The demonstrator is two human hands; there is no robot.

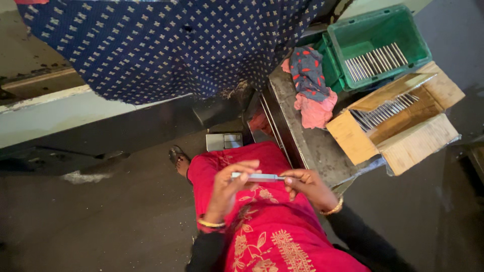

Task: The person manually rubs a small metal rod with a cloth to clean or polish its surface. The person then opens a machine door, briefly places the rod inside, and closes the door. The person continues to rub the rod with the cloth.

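Hands (229, 189) (305, 185) grip metal rod (258, 177); cardboard box (403, 118) right.

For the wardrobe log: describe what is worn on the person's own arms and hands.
Both hands are bare, without gloves. The left hand has a thin gold-coloured bangle at the wrist, above a dark, close-fitting sleeve. The right hand wears a similar gold-coloured bangle, with a dark sleeve covering the forearm behind it.
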